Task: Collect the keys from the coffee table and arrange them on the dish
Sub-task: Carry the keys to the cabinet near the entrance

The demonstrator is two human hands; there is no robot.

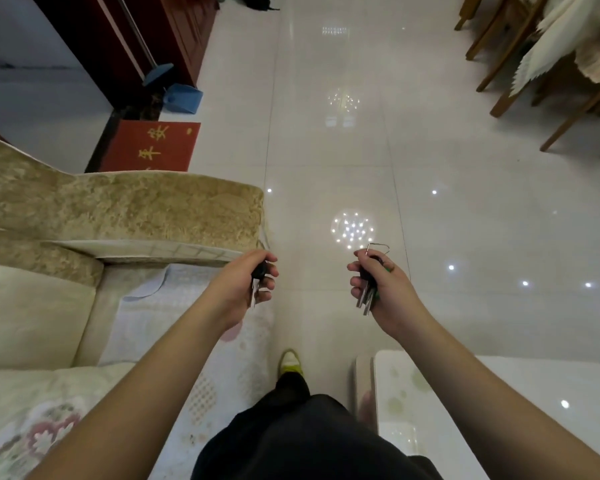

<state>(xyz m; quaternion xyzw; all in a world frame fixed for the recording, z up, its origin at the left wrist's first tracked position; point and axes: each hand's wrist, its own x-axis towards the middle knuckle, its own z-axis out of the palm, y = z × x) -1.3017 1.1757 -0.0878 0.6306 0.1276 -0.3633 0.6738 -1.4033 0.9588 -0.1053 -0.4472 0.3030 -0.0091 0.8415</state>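
My left hand (248, 285) is closed around a black-headed key set (257, 282), its metal blades hanging down from the fist. My right hand (381, 285) grips a second bunch of keys (367, 294) with black and green heads and a wire ring sticking up above the fingers. Both hands are held out over the tiled floor, apart from each other. The white glossy coffee table (499, 410) shows at the lower right, below my right forearm. No dish is in view.
A beige sofa (118, 209) with patterned covers fills the left side. A red mat (153, 147), a blue dustpan (182, 98) and a broom lie by a dark red cabinet at the far left. Wooden chairs (534, 81) stand at the far right. Glossy tile floor runs ahead.
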